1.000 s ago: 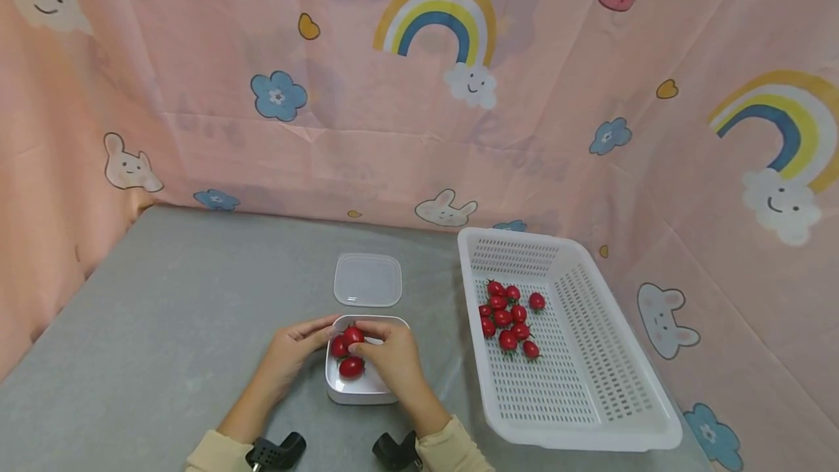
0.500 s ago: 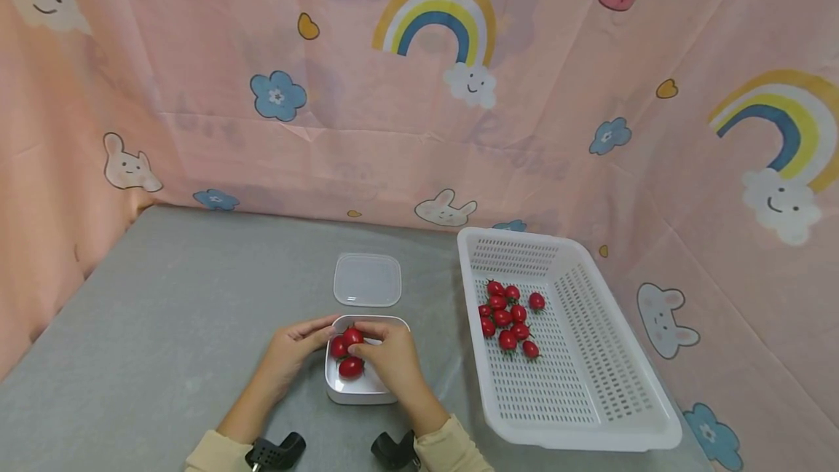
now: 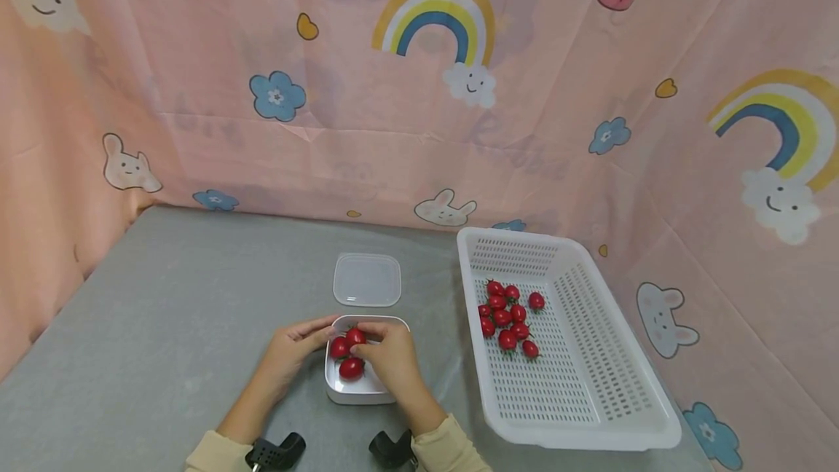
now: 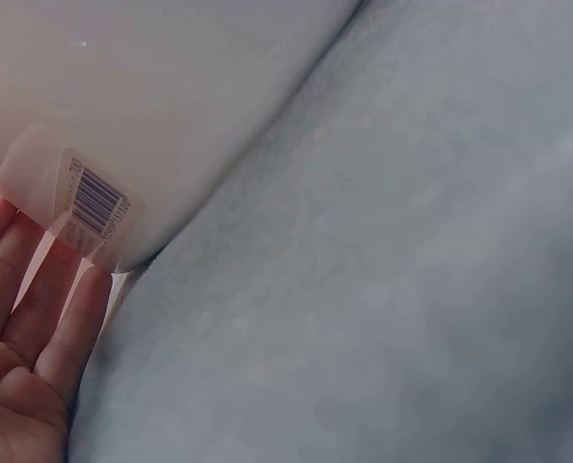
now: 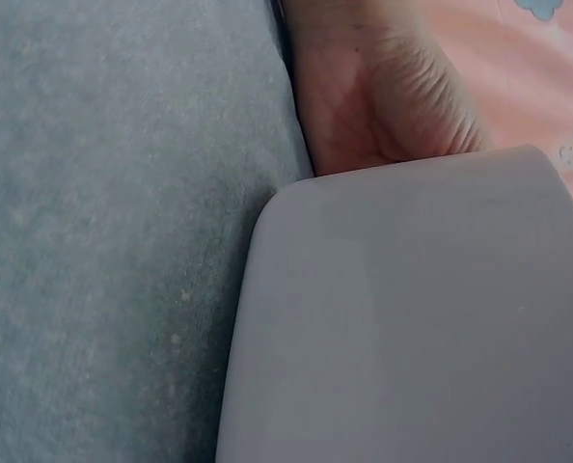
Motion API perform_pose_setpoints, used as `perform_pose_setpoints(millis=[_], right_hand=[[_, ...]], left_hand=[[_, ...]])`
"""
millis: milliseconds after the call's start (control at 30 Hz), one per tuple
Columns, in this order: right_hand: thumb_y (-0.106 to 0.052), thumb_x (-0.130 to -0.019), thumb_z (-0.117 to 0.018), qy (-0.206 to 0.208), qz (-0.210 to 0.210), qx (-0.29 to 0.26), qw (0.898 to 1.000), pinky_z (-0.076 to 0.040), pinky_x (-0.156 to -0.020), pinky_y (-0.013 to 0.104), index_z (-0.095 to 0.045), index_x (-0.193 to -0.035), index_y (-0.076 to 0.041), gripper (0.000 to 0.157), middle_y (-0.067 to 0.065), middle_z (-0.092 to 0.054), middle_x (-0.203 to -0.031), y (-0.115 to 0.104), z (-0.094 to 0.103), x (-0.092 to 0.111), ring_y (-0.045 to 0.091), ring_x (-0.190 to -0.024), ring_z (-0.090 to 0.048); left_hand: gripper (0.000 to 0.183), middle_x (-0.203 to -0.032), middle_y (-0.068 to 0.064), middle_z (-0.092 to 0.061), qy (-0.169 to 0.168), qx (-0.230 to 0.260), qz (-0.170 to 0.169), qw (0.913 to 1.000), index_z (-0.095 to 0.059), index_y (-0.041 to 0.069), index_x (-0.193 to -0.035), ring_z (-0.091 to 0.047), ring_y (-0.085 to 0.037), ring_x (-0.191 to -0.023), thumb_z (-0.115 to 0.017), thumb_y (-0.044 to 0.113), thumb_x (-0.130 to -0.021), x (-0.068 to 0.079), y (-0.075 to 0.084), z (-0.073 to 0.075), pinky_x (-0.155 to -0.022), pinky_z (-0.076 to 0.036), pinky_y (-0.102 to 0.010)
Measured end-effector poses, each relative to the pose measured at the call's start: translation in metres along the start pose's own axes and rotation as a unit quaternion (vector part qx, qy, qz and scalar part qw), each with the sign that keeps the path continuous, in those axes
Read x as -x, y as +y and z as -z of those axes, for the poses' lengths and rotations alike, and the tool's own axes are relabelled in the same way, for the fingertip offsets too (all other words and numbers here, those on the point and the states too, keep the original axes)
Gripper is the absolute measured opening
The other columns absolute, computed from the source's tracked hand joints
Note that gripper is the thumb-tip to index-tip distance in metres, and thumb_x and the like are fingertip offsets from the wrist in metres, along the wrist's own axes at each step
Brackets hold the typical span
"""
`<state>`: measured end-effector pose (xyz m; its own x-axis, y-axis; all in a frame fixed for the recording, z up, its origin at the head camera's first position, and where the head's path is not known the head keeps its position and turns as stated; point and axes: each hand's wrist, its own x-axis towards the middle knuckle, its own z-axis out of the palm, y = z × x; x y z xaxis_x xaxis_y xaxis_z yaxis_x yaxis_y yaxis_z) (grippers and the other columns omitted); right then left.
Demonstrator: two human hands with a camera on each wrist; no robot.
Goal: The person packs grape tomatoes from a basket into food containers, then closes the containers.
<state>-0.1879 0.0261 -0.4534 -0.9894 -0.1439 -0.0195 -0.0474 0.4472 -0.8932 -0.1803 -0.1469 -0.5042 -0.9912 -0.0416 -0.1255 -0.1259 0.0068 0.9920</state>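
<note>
In the head view a small white box (image 3: 360, 399) stands on the table with three cherry tomatoes at its left side. My right hand (image 3: 392, 359) reaches over the right side of the box, thumb and fingers pinching the far cherry tomato (image 3: 355, 336). Another cherry tomato (image 3: 339, 347) lies just left of it, and a third, oval one (image 3: 351, 368) is nearest me. My left hand (image 3: 291, 352) is at the box's far left corner. Its straight fingers (image 4: 69, 328) touch the outer wall beside a barcode label (image 4: 98, 203). The box wall hides the right fingertips in the right wrist view.
A clear lid (image 3: 367, 280) lies flat behind the box. To the right, a large white perforated basket (image 3: 590, 355) holds several cherry tomatoes (image 3: 502, 317) toward its left side. A pink printed curtain (image 3: 367, 130) hangs behind the grey table (image 3: 183, 312).
The pinched cherry tomato and the one left of it have shifted very slightly right with the right fingers. My left hand and the box have stayed in place.
</note>
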Motion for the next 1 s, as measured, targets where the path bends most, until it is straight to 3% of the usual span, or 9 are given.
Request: perform_pose_setpoints(millis=[233, 467, 767, 1000], right_hand=[[0.008, -0.074, -0.078, 0.000, 0.004, 0.020, 1.000, -0.058, -0.087, 0.042, -0.074, -0.104, 0.008, 0.030, 0.021, -0.075, -0.103, 0.0011, -0.0010, -0.0001, 0.032, -0.098, -0.072], [0.010, -0.072, -0.077, -0.019, 0.042, 0.058, 0.997, -0.059, -0.081, 0.040, -0.074, -0.100, 0.011, 0.028, 0.023, -0.075, -0.097, 0.0028, -0.0002, -0.0006, 0.031, -0.088, -0.072], [0.006, -0.073, -0.079, -0.033, 0.031, 0.088, 0.995, -0.055, -0.088, 0.047, -0.073, -0.102, 0.011, 0.030, 0.023, -0.075, -0.099, 0.0023, -0.0018, -0.0007, 0.033, -0.096, -0.070], [0.007, -0.074, -0.076, -0.017, 0.023, 0.084, 0.996, -0.057, -0.084, 0.046, -0.073, -0.102, 0.012, 0.029, 0.024, -0.075, -0.096, 0.0011, -0.0026, 0.0001, 0.032, -0.091, -0.071]], left_hand=[[0.037, -0.125, -0.013, -0.070, 0.006, -0.004, 0.005, 1.0000, -0.069, 0.000, -0.123, -0.065, 0.005, -0.099, -0.071, 0.019, -0.092, 0.0002, -0.0004, -0.0007, -0.088, -0.051, -0.018], [0.037, -0.126, -0.013, -0.069, 0.002, -0.005, 0.003, 1.0000, -0.068, 0.001, -0.125, -0.065, 0.005, -0.100, -0.070, 0.020, -0.092, 0.0012, 0.0007, -0.0001, -0.089, -0.050, -0.018], [0.037, -0.127, -0.012, -0.069, 0.004, -0.007, 0.006, 0.9999, -0.069, 0.003, -0.125, -0.064, 0.005, -0.101, -0.070, 0.022, -0.092, 0.0017, 0.0015, 0.0002, -0.090, -0.049, -0.018], [0.038, -0.127, -0.013, -0.069, 0.005, -0.002, 0.006, 1.0000, -0.068, 0.002, -0.124, -0.065, 0.005, -0.100, -0.071, 0.022, -0.092, 0.0012, 0.0008, -0.0001, -0.090, -0.050, -0.018]])
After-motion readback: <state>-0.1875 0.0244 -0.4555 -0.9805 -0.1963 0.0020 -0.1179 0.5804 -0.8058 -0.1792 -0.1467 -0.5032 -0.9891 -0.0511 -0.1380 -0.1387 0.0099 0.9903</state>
